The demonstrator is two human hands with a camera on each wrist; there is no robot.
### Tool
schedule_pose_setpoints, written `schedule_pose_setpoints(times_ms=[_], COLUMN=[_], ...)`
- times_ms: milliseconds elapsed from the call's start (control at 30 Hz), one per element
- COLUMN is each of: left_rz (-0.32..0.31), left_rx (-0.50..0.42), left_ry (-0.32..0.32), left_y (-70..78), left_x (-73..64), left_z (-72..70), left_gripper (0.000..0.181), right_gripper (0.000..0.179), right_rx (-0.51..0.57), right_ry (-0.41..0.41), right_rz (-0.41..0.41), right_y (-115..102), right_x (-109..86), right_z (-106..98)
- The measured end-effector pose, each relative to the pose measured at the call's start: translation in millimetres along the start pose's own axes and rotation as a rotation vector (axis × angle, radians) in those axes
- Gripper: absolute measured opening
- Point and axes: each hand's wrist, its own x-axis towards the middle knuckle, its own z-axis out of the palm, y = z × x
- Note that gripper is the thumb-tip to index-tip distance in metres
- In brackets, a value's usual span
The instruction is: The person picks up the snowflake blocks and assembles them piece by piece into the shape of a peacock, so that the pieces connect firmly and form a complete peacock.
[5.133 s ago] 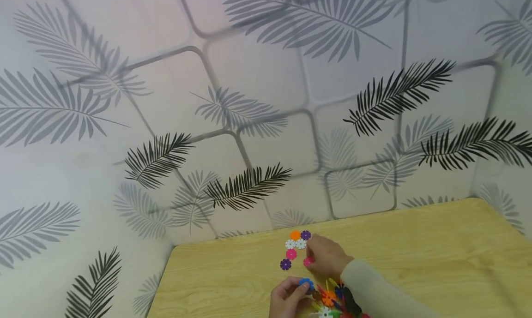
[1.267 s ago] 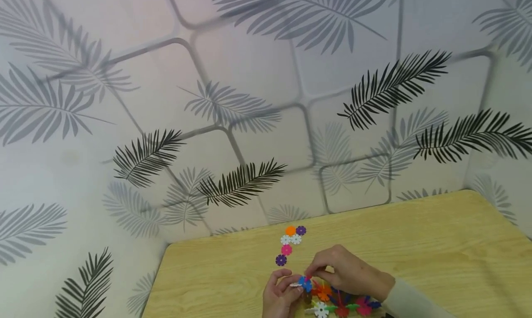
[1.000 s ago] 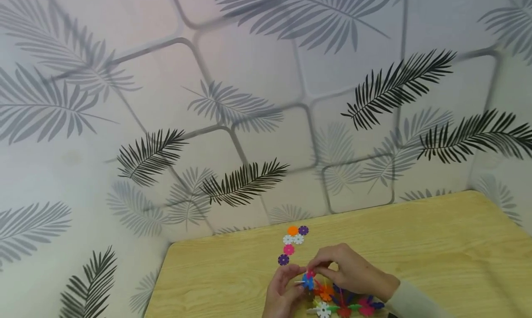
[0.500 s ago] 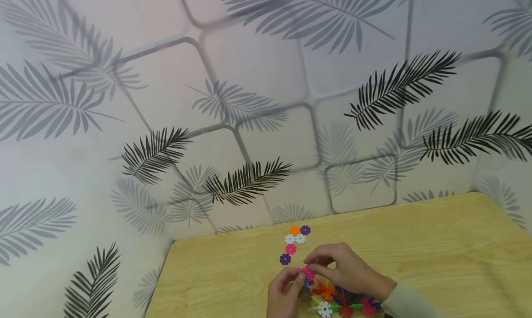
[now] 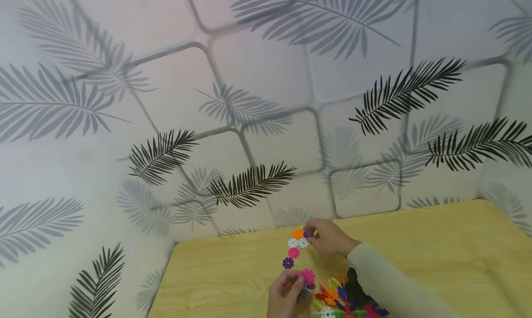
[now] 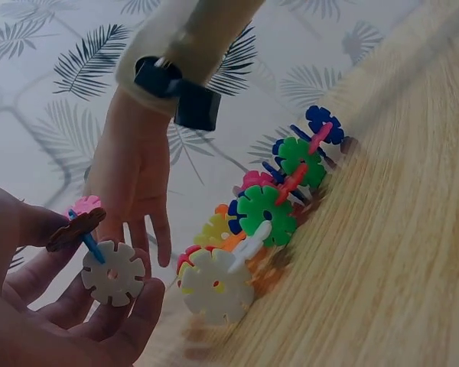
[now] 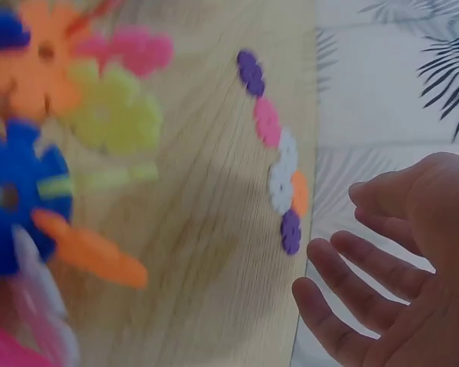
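My left hand [image 5: 284,294] pinches a small cluster of interlocking plastic flower discs. It includes a pink disc [image 5: 308,276], a brown disc [image 6: 76,229], a blue disc [image 6: 92,246] and a white disc [image 6: 113,274]. Farther back, my right hand [image 5: 328,238] reaches to the purple disc [image 7: 291,232] at the far end of a row lying flat. In the right wrist view its fingers are parted and relaxed, with that disc still on the table. The row also has an orange disc [image 5: 298,234], two white discs [image 5: 293,243], a pink disc [image 5: 293,253] and another purple disc [image 5: 288,262].
A larger assembly of joined discs [image 5: 331,297], in many colours, stands on the wooden table [image 5: 224,281] right of my left hand, beneath the right forearm. A leaf-patterned wall [image 5: 274,147] rises behind the table's back edge.
The pink disc, earlier taken from the table by my right hand, now sits on the left hand's cluster. The right hand has let go of it and moved away to the far purple disc.
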Motion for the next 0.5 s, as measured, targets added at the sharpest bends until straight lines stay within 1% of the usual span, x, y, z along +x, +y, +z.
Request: schedule_pose_setpoints(times_ms=[33, 133, 200, 267, 333, 433, 500], left_rz=[-0.009, -0.017, -0.021, -0.026, -0.03, -0.039, -0.045], left_rx=[-0.004, 0.029, 0.04, 0.039, 0.014, -0.027, -0.04], left_ry=[-0.002, 0.018, 0.034, 0.043, 0.036, 0.022, 0.019], left_y=[-0.3, -1.7, -3.5, -4.3, -3.0, 0.0, 1.1], left_x=[0.1, -0.2, -0.1, -0.5, -1.1, -1.2, -0.4], left_z=[0.1, -0.3, -1.3, -2.3, -2.5, -1.3, -0.4], left_gripper=[0.02, 0.022, 0.023, 0.022, 0.021, 0.018, 0.017], right_gripper=[0.027, 0.037, 0.045, 0.051, 0.053, 0.047, 0.038], right_rx=[-0.028, -0.08, -0.13, -0.159, -0.202, -0.233, -0.252], right_ry=[-0.015, -0.06, -0.095, -0.116, -0.127, -0.107, -0.076], right_rz=[0.027, 0.099, 0.12, 0.123, 0.099, 0.075, 0.062], right_y=[0, 4, 9, 15, 21, 23, 24], right_x=[2.7, 7.8, 9.7, 10.2, 11.0, 11.0, 12.1], right_z=[-1, 1, 5, 11, 15, 17, 17])
